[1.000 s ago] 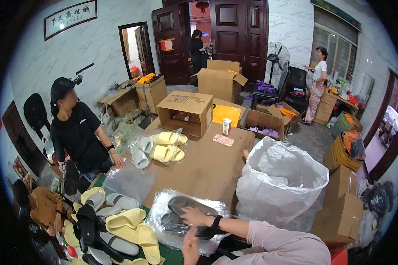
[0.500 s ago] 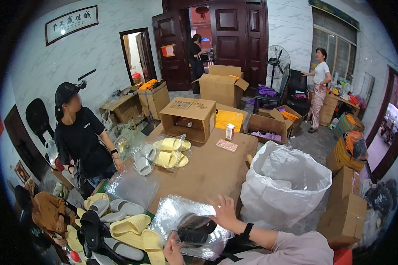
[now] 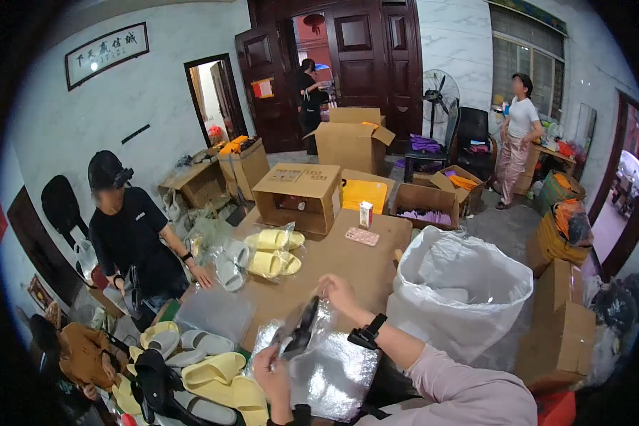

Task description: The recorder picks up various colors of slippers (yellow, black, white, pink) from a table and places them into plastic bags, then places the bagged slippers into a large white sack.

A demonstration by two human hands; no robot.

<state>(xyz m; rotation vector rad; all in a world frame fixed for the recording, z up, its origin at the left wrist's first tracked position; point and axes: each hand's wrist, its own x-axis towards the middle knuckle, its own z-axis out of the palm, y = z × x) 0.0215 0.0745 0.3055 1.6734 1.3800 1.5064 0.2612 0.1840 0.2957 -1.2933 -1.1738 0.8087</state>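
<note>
Here's the clear bag [image 3: 285,332] up between your hands, dark slippers [image 3: 307,321] inside it, tilted steeply above the glossy plastic stack [image 3: 330,380]. Your left hand [image 3: 271,375] grasps its lower end; your right hand [image 3: 339,292] pinches the upper end, fingers blurred. Across the brown tabletop [image 3: 358,273], more see-through bags hold yellow slippers [image 3: 273,255], with a grey pair [image 3: 232,266] just beside. Behind them the cardboard box [image 3: 302,174] gapes on its side, something reddish within, and to your right the white sack [image 3: 440,330] stands wide-mouthed, pale wrapping down inside.

Textures now: thin, crinkled film catching glare, woven-looking sack walls, smooth rounded straps on the loose yellow, grey and black slipper heap [image 3: 206,376] by your left hand.

And the change: half a second ago that dark pair lay low and flatter over the stack; now it's raised, nearly on edge, your right hand higher too.
</note>
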